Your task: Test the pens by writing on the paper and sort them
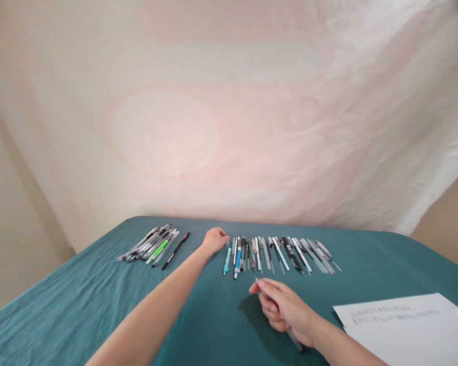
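My right hand (284,307) is closed around a pen (294,341), whose tip pokes out past the thumb and whose rear end shows below the palm. It hovers over the green cloth, in front of a row of pens. My left hand (214,240) reaches to the left end of that row. Its fingers are bent together by a cap-like piece; what they hold, if anything, is hard to see. Closest to it lie a turquoise pen (226,262) and a blue-and-white pen (237,259). Several clear, white and black pens (297,254) continue the row to the right.
To the left lies a pile of pens (148,246) with a bright green one (160,249) on its near side, and a black pen (176,250) apart from it. White paper sheets (408,335) with handwriting rest at the front right. A pale sheet (252,127) hangs behind the table.
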{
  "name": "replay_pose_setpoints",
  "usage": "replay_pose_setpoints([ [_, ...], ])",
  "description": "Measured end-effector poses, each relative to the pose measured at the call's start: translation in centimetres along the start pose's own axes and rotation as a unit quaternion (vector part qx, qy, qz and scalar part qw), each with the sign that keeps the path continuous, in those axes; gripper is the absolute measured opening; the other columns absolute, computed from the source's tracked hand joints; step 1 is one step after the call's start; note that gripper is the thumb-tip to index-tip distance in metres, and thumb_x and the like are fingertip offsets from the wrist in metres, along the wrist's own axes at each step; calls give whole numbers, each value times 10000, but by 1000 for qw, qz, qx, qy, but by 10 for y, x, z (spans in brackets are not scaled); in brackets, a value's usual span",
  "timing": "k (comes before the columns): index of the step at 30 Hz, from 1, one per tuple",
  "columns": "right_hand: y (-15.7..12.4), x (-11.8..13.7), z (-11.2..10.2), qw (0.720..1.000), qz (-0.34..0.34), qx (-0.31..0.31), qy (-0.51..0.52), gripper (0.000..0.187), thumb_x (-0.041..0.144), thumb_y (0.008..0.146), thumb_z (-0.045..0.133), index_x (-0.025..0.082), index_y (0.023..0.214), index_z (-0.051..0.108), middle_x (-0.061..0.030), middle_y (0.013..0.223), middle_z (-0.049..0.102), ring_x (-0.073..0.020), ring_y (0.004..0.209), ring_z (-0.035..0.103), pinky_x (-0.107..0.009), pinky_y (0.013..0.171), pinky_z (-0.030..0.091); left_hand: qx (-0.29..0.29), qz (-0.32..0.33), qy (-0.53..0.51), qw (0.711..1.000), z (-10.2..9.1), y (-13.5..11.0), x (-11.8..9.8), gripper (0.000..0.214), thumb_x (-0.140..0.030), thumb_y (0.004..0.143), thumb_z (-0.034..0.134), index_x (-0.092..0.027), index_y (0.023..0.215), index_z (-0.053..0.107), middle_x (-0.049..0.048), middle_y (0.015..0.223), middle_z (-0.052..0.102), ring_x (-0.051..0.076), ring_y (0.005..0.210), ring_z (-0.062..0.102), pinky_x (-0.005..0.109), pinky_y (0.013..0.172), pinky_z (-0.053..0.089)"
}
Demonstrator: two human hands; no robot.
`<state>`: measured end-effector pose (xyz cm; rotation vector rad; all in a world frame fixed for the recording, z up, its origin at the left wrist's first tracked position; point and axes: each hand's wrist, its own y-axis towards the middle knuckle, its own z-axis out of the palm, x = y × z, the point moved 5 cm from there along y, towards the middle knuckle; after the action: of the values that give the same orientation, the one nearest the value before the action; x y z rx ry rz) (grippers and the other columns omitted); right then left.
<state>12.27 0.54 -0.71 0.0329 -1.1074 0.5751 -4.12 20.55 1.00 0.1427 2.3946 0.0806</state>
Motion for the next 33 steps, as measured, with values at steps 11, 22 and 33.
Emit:
replay_pose_setpoints([
  [11, 9, 0, -11, 988, -47, -9, 149, 222, 328, 782, 522, 117, 794, 592, 25, 598, 462, -22, 398, 273, -165, 355, 151, 150, 19, -352, 924, 16, -120, -68, 451, -417, 716, 584, -130, 1063, 574, 66, 845, 622, 97, 592, 520, 211, 528, 383],
  [22, 8, -1, -8, 991, -54, 12, 125, 264, 401, 803, 521, 142, 818, 570, 11, 628, 511, -30, 397, 339, -175, 371, 194, 202, -6, -468, 860, 34, -147, -76, 331, -419, 700, 621, -143, 877, 667, 38, 676, 587, 101, 599, 485, 199, 533, 336],
  [33, 12, -2, -15, 983, -65, -24, 171, 367, 500, 786, 508, 148, 681, 513, 34, 561, 441, -30, 389, 298, -175, 368, 194, 34, -32, -594, 803, -6, -119, -61, 335, -367, 667, 669, -145, 917, 645, 28, 799, 601, 66, 611, 472, 170, 542, 364],
])
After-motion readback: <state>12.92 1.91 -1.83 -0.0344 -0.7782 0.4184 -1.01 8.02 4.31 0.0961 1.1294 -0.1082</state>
